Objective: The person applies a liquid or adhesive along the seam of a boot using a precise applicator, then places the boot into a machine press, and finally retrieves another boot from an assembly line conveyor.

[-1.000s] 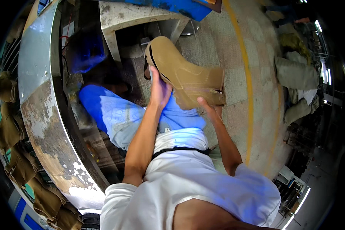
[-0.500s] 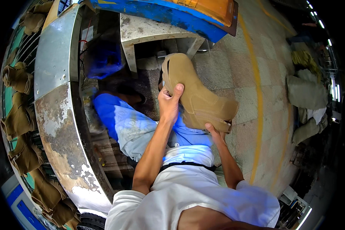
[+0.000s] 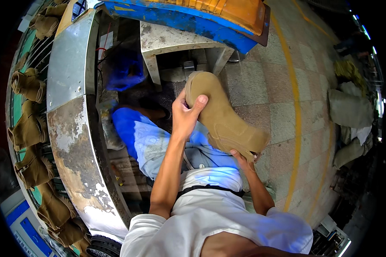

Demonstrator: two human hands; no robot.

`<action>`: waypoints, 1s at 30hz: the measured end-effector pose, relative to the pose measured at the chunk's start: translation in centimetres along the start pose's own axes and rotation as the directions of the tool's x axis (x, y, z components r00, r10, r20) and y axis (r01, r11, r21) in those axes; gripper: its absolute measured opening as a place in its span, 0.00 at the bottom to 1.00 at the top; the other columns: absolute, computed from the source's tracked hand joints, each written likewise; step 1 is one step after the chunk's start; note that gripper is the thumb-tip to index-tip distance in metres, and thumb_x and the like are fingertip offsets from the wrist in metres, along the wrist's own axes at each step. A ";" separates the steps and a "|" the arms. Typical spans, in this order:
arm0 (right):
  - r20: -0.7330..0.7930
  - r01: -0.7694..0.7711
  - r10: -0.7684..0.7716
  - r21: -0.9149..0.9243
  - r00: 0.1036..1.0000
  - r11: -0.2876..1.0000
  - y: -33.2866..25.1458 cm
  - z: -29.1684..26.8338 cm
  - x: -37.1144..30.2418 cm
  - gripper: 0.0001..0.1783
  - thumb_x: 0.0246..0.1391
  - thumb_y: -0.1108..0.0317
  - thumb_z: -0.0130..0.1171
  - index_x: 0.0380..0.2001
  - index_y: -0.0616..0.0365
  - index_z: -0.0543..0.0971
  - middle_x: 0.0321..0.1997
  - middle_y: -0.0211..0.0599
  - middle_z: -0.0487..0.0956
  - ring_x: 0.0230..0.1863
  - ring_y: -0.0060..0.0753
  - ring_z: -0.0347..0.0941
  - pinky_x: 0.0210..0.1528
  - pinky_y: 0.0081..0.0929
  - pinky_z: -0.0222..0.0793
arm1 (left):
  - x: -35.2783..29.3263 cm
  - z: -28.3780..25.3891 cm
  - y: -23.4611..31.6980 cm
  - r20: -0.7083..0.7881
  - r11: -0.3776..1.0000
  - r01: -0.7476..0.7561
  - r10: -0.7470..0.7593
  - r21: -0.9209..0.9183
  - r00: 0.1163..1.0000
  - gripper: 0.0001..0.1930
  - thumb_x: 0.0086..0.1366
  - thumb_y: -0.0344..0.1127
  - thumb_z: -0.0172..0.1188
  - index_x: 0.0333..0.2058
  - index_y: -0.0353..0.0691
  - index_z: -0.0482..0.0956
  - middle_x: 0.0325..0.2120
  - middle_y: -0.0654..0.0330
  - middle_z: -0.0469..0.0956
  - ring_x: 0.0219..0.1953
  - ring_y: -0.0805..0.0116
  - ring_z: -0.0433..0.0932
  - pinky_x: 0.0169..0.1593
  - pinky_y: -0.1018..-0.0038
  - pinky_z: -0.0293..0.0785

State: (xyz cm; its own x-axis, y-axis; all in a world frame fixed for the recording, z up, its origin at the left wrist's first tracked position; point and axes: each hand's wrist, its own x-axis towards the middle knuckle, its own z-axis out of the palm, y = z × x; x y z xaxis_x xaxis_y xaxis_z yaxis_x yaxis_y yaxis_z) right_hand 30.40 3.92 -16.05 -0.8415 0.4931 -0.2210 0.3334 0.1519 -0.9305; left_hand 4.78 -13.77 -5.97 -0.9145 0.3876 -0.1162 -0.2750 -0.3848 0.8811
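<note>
A tan suede ankle boot [image 3: 227, 118] lies slantwise above my lap, toe end up and left, shaft opening down and right. Round the toe end is my left hand [image 3: 187, 112], its thumb on the upper and its fingers behind, mostly hidden. At the shaft's lower edge my right hand [image 3: 243, 160] grips the rim, thumb pressed on the side near the zip; its other fingers are out of sight beneath. The boot's sole is mostly turned away.
On my left stands a worn metal-sided bench [image 3: 73, 132], and beyond it a rack with several tan boots [image 3: 30, 126]. Ahead, a low stool [image 3: 176, 40] bears a blue and orange bin [image 3: 201, 17]. A yellow floor line [image 3: 297, 115] runs on the right, near piled cloth [image 3: 351, 109].
The boot has turned slightly, so less of its sole edge shows at the toe. Both hands keep hold. The whole view has shifted a little down and right.
</note>
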 end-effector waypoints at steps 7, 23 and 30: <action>0.046 0.179 -0.174 -0.133 0.984 0.975 -0.5 0.6 0.2 0.36 0.52 0.56 0.79 0.60 0.60 0.76 0.58 0.41 0.81 0.56 0.40 0.79 0.56 0.37 0.76 | -0.4 -0.4 1.6 0.086 0.962 -0.178 0.163 0.208 0.983 0.35 0.68 0.47 0.70 0.64 0.28 0.71 0.55 0.53 0.80 0.56 0.67 0.77 0.61 0.69 0.72; 0.091 0.505 -0.500 -0.250 0.861 0.826 -2.1 1.6 1.4 0.37 0.54 0.53 0.75 0.61 0.65 0.77 0.63 0.50 0.80 0.60 0.41 0.80 0.62 0.38 0.76 | 0.2 -3.1 2.8 0.093 0.925 -0.226 0.208 0.305 0.974 0.28 0.69 0.44 0.67 0.60 0.29 0.76 0.50 0.55 0.82 0.52 0.67 0.79 0.59 0.69 0.74; 0.152 0.223 -0.257 0.207 0.954 0.953 -5.3 2.5 2.9 0.48 0.40 0.65 0.86 0.64 0.65 0.74 0.66 0.46 0.77 0.64 0.34 0.74 0.66 0.35 0.70 | 0.4 -8.8 -3.1 -0.211 0.993 0.019 0.006 0.115 0.977 0.23 0.75 0.42 0.59 0.58 0.28 0.76 0.52 0.55 0.82 0.54 0.66 0.79 0.61 0.68 0.74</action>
State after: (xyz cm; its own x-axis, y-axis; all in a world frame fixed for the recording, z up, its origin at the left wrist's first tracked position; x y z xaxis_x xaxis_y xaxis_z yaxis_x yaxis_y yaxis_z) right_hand 25.13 2.44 -12.50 -0.9535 0.3010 -0.0168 0.0419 0.0771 -0.9961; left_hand 2.66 -19.80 -12.82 -0.9581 0.1996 -0.2053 -0.2564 -0.2787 0.9255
